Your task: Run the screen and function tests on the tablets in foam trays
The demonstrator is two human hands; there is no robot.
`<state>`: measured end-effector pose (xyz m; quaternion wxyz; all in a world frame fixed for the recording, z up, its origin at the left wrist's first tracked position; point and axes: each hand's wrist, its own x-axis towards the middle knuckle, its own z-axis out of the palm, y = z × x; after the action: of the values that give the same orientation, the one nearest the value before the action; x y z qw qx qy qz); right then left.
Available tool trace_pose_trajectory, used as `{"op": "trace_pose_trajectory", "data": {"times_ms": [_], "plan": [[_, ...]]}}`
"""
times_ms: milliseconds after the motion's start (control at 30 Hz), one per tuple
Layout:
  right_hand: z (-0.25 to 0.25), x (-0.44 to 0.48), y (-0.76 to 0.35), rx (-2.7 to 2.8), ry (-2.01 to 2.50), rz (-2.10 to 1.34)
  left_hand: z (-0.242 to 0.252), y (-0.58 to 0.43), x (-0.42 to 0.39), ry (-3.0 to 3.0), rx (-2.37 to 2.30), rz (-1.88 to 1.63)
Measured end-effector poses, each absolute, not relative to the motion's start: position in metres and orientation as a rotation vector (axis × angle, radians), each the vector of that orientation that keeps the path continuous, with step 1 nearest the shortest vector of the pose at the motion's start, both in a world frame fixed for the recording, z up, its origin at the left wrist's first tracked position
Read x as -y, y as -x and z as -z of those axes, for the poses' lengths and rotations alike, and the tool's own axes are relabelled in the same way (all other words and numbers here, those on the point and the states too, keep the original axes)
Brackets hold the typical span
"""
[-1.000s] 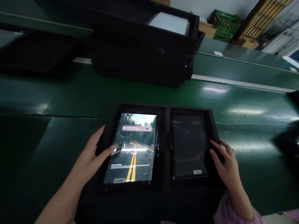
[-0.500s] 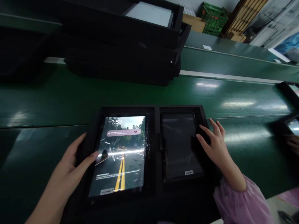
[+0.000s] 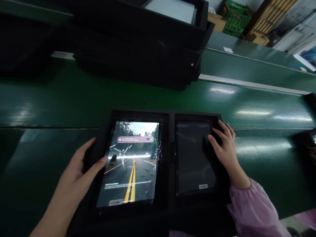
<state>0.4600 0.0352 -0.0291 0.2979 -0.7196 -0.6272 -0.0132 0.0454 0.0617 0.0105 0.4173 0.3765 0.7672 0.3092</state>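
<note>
A black foam tray [image 3: 172, 131] with two side-by-side compartments holds a tablet in each. The left tablet [image 3: 130, 164] is lit, showing a lock screen with a wet road and the time 1:53. The right tablet [image 3: 194, 158] is dark, and both appear wrapped in clear film. My left hand [image 3: 76, 168] spreads across the tray's left wall, its thumb on the lit tablet's edge. My right hand [image 3: 223, 146] rests its fingertips on the dark tablet's upper right part, and a pink sleeve [image 3: 254, 207] covers that forearm.
The tray sits on a glossy green conveyor belt [image 3: 251, 105]. Beyond it stand stacked black trays [image 3: 135, 49], the top one holding a white sheet [image 3: 170, 8]. A green plastic crate [image 3: 235, 19] and cardboard boxes [image 3: 217, 21] stand farther back. A dark, blurred tray [image 3: 307, 144] shows at the right edge.
My right hand has moved up and inward from the tray's right side onto the dark tablet. The view has tilted slightly and the tray has shifted within it. My left hand stays at the tray's left wall.
</note>
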Motion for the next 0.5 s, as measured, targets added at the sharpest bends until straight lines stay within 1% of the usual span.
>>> {"op": "trace_pose_trajectory", "data": {"times_ms": [200, 367, 500], "plan": [[0.029, -0.036, -0.458, 1.608, 1.993, 0.074, -0.014, -0.046, -0.057, -0.899, -1.897, -0.792], [0.032, -0.035, -0.458, 1.622, 1.964, 0.115, -0.004, -0.041, -0.059, -0.911, -1.885, -0.813], [0.033, -0.035, -0.459, 1.646, 1.945, 0.132, -0.009, -0.044, -0.059, -0.918, -1.897, -0.817]]}}
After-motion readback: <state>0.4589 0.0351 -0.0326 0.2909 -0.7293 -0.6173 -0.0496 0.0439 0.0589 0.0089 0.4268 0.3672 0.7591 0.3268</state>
